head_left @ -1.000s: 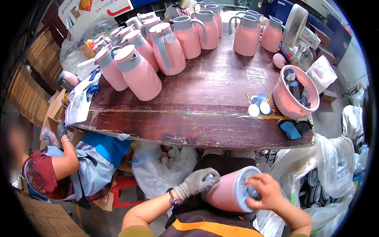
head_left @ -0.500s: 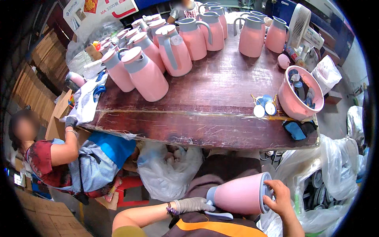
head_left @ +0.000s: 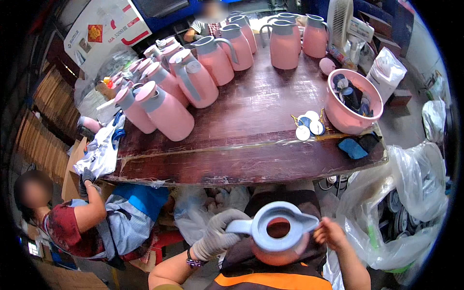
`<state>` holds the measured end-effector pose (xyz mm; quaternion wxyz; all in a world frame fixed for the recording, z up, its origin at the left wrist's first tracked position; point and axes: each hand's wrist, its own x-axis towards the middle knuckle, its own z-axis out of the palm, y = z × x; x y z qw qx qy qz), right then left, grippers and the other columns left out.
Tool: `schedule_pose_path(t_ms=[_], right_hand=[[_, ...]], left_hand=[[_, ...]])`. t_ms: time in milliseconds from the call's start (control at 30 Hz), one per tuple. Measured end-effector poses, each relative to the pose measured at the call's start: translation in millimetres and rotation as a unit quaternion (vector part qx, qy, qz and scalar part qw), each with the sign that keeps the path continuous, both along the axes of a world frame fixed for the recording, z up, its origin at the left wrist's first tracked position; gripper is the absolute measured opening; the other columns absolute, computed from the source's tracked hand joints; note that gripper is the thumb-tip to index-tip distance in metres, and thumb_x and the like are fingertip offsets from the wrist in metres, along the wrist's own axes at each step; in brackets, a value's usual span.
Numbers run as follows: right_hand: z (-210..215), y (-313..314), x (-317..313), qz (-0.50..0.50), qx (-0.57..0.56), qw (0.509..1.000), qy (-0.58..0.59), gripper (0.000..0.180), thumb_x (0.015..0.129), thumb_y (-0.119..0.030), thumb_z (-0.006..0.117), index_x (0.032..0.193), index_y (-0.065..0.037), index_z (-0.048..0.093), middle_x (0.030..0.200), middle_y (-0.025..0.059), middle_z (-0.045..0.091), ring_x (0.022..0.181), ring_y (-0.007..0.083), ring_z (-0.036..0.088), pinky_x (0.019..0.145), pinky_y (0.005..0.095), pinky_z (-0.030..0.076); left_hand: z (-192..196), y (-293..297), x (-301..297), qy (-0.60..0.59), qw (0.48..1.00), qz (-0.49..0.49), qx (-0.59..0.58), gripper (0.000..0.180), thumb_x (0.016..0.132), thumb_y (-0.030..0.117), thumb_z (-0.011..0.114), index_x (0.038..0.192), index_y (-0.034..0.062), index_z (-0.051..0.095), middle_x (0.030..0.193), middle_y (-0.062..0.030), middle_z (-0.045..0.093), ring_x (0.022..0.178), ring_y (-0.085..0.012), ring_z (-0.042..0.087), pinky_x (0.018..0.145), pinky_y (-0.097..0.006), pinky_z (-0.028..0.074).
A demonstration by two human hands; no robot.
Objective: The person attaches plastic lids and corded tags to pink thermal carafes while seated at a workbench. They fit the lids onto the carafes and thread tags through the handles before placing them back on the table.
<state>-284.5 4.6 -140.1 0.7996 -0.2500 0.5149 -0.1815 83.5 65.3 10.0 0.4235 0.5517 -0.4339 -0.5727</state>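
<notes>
Dark red-brown table (head_left: 251, 96) across the middle. At eleven o'clock on top, pink jugs (head_left: 170, 89); at two, pink tub (head_left: 354, 121) with dark parts (head_left: 354, 99). At five o'clock, off the table's near edge, open-mouthed jug (head_left: 278, 245). At six, gloved left hand (head_left: 216, 235), closed around its handle (head_left: 238, 226). At four, bare right hand (head_left: 329, 233), half-curled by the spout (head_left: 309, 224); cannot tell whether gripping. Beside the tub, small discs (head_left: 316, 127).

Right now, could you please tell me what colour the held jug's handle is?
The handle is pale blue-grey, best seen in the head view.

Lettering, number on white panel (head_left: 107, 47); red sticker (head_left: 95, 33).
</notes>
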Motion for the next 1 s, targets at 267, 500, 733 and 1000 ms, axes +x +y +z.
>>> schedule_pose_path(t_ms=[267, 500, 733, 1000], right_hand=[[-223.0, 134.3, -121.8, 0.011, -0.156, 0.869, 0.470, 0.020, 0.089, -0.026, 0.051, 0.087, -0.007, 0.056, 0.075, 0.0078, 0.060, 0.067, 0.0223, 0.057, 0.058, 0.0350, 0.045], [-217.0, 130.1, -115.2, 0.094, -0.203, 0.743, 0.631, 0.028, 0.085, -0.020, 0.055, 0.105, -0.003, 0.063, 0.097, 0.0201, 0.064, 0.094, 0.0382, 0.059, 0.084, 0.0439, 0.045], [-234.0, 118.5, -177.4, 0.114, -0.212, 0.742, 0.626, 0.039, 0.083, -0.024, 0.057, 0.113, 0.000, 0.062, 0.108, 0.0255, 0.063, 0.107, 0.0428, 0.058, 0.092, 0.0474, 0.045], [-225.4, 166.0, -145.0, 0.118, -0.162, 0.751, 0.629, 0.040, 0.083, -0.026, 0.058, 0.115, -0.001, 0.061, 0.110, 0.0255, 0.063, 0.106, 0.0427, 0.058, 0.091, 0.0477, 0.045]], left_hand=[[-24.1, -19.4, -32.5, -0.059, 0.997, -0.015, 0.051, 0.029, 0.080, 0.016, 0.067, 0.106, 0.0032, 0.062, 0.088, -0.0006, 0.061, 0.079, -0.0086, 0.054, 0.070, -0.026, 0.046], [-11.5, -38.4, -46.4, 0.007, 0.995, 0.033, 0.098, 0.020, 0.085, 0.020, 0.069, 0.098, 0.0072, 0.060, 0.077, 0.0030, 0.056, 0.064, -0.0049, 0.051, 0.054, -0.022, 0.042], [-14.7, -48.1, -66.2, 0.026, 0.993, 0.032, 0.109, 0.028, 0.084, 0.027, 0.072, 0.100, 0.0077, 0.059, 0.078, 0.0027, 0.056, 0.061, -0.0048, 0.051, 0.051, -0.021, 0.041], [-14.6, -49.9, -60.8, 0.037, 0.992, 0.053, 0.107, 0.027, 0.085, 0.026, 0.071, 0.101, 0.0070, 0.060, 0.077, 0.0029, 0.057, 0.060, -0.0042, 0.051, 0.050, -0.020, 0.040]])
